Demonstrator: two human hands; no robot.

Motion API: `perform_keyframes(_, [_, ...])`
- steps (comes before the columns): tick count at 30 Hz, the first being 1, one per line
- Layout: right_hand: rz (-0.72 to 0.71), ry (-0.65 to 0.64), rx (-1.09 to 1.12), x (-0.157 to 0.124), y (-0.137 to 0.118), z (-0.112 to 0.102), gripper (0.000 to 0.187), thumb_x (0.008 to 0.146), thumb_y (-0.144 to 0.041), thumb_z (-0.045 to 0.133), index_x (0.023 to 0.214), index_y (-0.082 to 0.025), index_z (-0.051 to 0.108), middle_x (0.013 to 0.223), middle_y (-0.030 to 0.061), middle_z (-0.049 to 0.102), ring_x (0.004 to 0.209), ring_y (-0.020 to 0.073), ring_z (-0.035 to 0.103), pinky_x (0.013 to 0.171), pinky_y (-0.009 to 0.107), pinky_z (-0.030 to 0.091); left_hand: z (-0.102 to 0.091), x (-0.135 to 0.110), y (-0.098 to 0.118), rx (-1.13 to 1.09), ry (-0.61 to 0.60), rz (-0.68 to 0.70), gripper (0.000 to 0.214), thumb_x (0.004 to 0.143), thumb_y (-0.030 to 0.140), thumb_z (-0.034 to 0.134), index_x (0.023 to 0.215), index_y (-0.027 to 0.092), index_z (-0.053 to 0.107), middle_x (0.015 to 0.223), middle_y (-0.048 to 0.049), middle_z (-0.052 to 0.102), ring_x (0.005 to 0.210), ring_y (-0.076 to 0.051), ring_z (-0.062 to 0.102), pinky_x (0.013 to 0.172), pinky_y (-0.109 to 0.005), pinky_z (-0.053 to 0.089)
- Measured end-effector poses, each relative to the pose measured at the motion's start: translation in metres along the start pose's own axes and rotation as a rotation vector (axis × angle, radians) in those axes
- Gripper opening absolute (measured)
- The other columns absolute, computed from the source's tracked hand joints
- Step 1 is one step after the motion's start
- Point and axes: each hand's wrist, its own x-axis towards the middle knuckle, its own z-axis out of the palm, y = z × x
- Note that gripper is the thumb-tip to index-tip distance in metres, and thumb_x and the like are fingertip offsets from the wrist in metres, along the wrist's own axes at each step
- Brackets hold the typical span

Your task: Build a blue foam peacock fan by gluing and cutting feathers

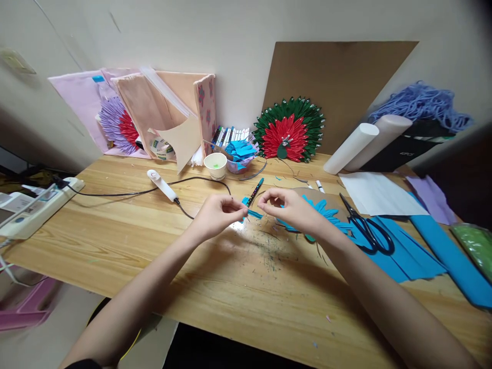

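My left hand (215,215) is closed in a pinch over the middle of the table, and a narrow folded blue paper strip (254,214) sticks out at its fingertips. Facing it, my right hand (294,209) also pinches thumb against forefinger; whatever is between them, if anything, is too small to make out. Partly hidden behind my right hand and wrist lies a cardboard piece (303,192) with blue paper petals (326,209) on it. A dark marker (255,192) with a blue end lies just beyond my fingertips.
Black-handled scissors (369,233) rest on blue paper sheets (403,251) at the right. A white corded tool (163,187) lies left, its black cable crossing the table. Behind stand a paper cup (216,167), a bowl of blue pieces (240,165) and a red-green paper peacock (288,130).
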Motion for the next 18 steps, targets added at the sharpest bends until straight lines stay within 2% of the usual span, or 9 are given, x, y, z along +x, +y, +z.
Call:
perform_keyframes(3, [-0.039,0.154,0.0,-0.002,-0.002,-0.009,0.018,0.079,-0.035,0.055,0.077,-0.018,0.061,0.076,0.0026,0.061,0.061,0.0125,0.048,0.055,0.026,0.038,-0.002,0.003,-0.002,0.005,0.039,-0.051,0.021,0.072,0.029,0.065,0.079,0.009,0.068,0.074,-0.0085,0.069,0.065,-0.013,0.063,0.062,-0.023,0.048])
perform_keyframes(8, [-0.035,0.363,-0.104,-0.021,0.006,-0.031,0.019,0.079,-0.037,0.056,0.078,-0.019,0.062,0.077,0.0035,0.061,0.066,0.0153,0.051,0.059,0.028,0.039,-0.004,0.019,-0.004,0.047,0.016,-0.097,0.02,0.072,0.028,0.065,0.078,0.01,0.068,0.074,-0.007,0.069,0.064,-0.012,0.061,0.06,-0.021,0.045])
perform_keyframes(12, [0.034,0.436,-0.207,-0.046,0.034,-0.046,0.018,0.079,-0.037,0.055,0.078,-0.02,0.062,0.077,0.0031,0.061,0.064,0.0153,0.05,0.058,0.029,0.038,0.003,0.037,-0.002,0.1,-0.001,-0.078,0.017,0.071,0.027,0.065,0.075,0.01,0.068,0.072,-0.0065,0.069,0.063,-0.012,0.06,0.06,-0.022,0.044])
perform_keyframes(18, [0.129,0.572,-0.228,-0.078,0.077,-0.057,0.015,0.08,-0.034,0.055,0.081,-0.02,0.061,0.078,0.0029,0.06,0.066,0.0159,0.05,0.059,0.029,0.039,0.032,0.065,-0.004,0.167,-0.07,-0.022,0.017,0.07,0.028,0.063,0.072,0.011,0.068,0.064,-0.0044,0.066,0.057,-0.012,0.058,0.055,-0.022,0.042])
